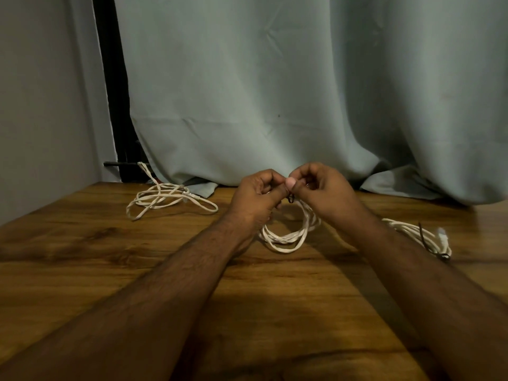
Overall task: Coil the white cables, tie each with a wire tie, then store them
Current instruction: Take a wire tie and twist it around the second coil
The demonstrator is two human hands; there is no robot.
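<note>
Both hands, left hand and right hand, pinch a wire tie on the coiled cable.

White cables: three. Dark wire ties: two. Hands: two.

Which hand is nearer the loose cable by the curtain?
Left. The left hand is just right of the loose cable; the right hand is farther right, beyond the left one.
</note>
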